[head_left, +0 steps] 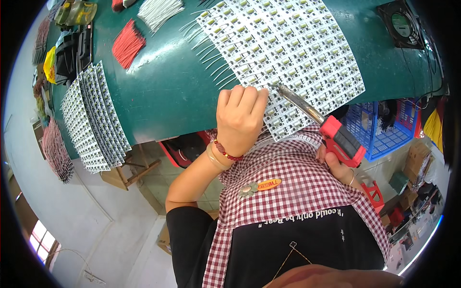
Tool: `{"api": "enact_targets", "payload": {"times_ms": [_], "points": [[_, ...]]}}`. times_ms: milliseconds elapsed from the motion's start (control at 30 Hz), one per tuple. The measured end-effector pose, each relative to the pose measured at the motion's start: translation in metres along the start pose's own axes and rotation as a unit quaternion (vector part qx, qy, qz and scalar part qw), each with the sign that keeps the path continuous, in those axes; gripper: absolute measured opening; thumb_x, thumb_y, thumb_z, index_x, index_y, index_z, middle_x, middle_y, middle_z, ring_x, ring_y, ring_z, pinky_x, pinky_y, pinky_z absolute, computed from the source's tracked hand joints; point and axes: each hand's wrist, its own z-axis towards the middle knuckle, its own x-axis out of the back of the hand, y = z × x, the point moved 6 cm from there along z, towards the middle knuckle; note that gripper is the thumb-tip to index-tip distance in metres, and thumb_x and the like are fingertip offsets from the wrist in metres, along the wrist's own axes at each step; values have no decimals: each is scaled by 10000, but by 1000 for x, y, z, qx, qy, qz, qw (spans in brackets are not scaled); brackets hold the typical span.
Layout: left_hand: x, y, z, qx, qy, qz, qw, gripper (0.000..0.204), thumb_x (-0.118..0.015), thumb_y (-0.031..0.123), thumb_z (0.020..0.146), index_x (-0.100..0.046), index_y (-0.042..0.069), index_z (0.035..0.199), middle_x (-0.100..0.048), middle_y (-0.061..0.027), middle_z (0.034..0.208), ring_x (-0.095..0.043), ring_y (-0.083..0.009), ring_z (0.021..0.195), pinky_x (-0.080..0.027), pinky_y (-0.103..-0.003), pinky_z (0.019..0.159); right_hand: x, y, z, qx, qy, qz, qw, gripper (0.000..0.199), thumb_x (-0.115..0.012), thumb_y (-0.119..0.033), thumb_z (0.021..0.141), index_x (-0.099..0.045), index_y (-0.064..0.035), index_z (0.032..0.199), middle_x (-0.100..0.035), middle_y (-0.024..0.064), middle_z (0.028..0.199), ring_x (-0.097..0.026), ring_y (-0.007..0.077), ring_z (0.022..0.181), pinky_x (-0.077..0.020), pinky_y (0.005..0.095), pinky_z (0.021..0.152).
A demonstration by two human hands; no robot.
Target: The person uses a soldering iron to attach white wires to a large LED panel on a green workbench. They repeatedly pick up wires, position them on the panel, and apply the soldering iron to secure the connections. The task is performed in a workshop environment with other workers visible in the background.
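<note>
A large white panel of small circuit boards (307,57) lies on the green table, with white wires (211,60) sticking out along its left side. My left hand (241,115) is closed over the panel's lower left edge, knuckles up; what its fingertips pinch is hidden. My right hand (337,169) grips a red and black soldering gun (342,139) from below. Its long metal barrel points up and left, and the tip meets the panel just right of my left fingertips.
Bundles of red wires (128,44) and white wires (161,13) lie on the green table (163,91). Several overlapping board panels (93,120) rest at the left edge beside a reddish wire bundle (56,149). A small fan (402,25) stands far right; a blue crate (379,127) sits below the table.
</note>
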Motion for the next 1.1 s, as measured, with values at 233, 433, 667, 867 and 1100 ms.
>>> {"api": "enact_targets", "payload": {"times_ms": [233, 433, 667, 867, 1100], "points": [[0, 2, 1, 6, -2, 16, 1000, 154, -687, 25, 722, -698, 78, 866, -439, -13, 693, -483, -178, 661, -354, -330, 616, 1, 9, -6, 21, -8, -37, 999, 197, -639, -197, 936, -616, -2, 917, -613, 52, 790, -586, 157, 724, -487, 316, 656], [0, 0, 1, 1, -6, 37, 999, 169, -685, 40, 722, -701, 94, 882, -447, -6, 697, -496, -169, 671, -358, -326, 626, -2, -5, 1, 21, -36, 31, 999, 244, -606, -245, 967, -586, -7, 916, -584, 56, 799, -568, 165, 735, -489, 325, 703], [0, 0, 1, -4, -25, 60, 998, 183, -690, 41, 722, -706, 102, 894, -531, 7, 748, -552, -160, 747, -373, -321, 663, -1, 1, -1, 10, -24, 30, 999, 287, -594, -282, 973, -543, -1, 996, -569, 63, 778, -564, 167, 733, -485, 324, 714], [14, -1, 0, 24, -36, 36, 998, 219, -719, 12, 701, -712, 97, 902, -579, 10, 782, -580, -163, 794, -380, -321, 675, 1, 10, -7, 28, -34, 1, 999, 642, -566, -399, 988, -372, 30, 1424, -527, 66, 723, -511, 158, 659, -473, 333, 704], [21, 1, 0, 4, -7, -58, 998, 268, -698, -35, 674, -711, 73, 919, -581, -16, 777, -558, -201, 755, -390, -346, 656, -1, 5, -11, 5, -22, 53, 998, 236, -609, -239, 966, -592, -8, 920, -603, 59, 806, -583, 156, 765, -490, 311, 726]]}}
